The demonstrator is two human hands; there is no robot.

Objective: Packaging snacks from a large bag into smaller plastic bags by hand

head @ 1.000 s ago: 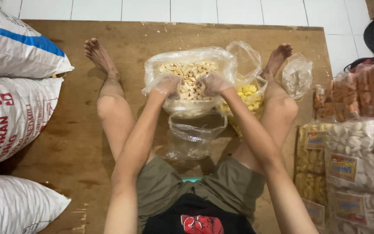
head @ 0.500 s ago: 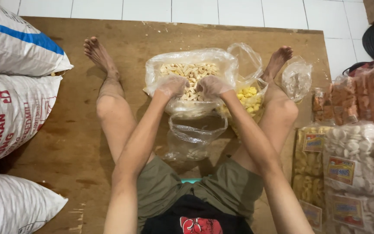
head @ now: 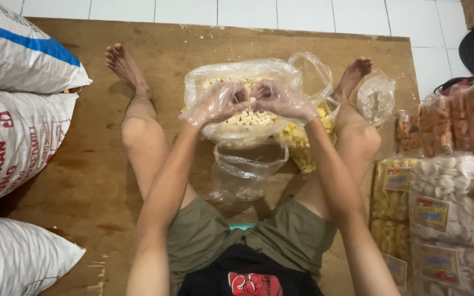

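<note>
Both gloved hands, left hand (head: 219,102) and right hand (head: 281,100), are cupping fingers closed around light, brittle pale crackers (head: 253,118) above the large clear bag (head: 237,74).

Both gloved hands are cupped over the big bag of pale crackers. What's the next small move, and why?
Probably bring the left hand and right hand toward the body and lower them over the small clear bag. They are cupped together above the big bag of pale crackers, and the small bag stands open, nearly empty.

White tiled floor (head: 248,11) under a brown wooden board (head: 83,181), evenly lit.
</note>
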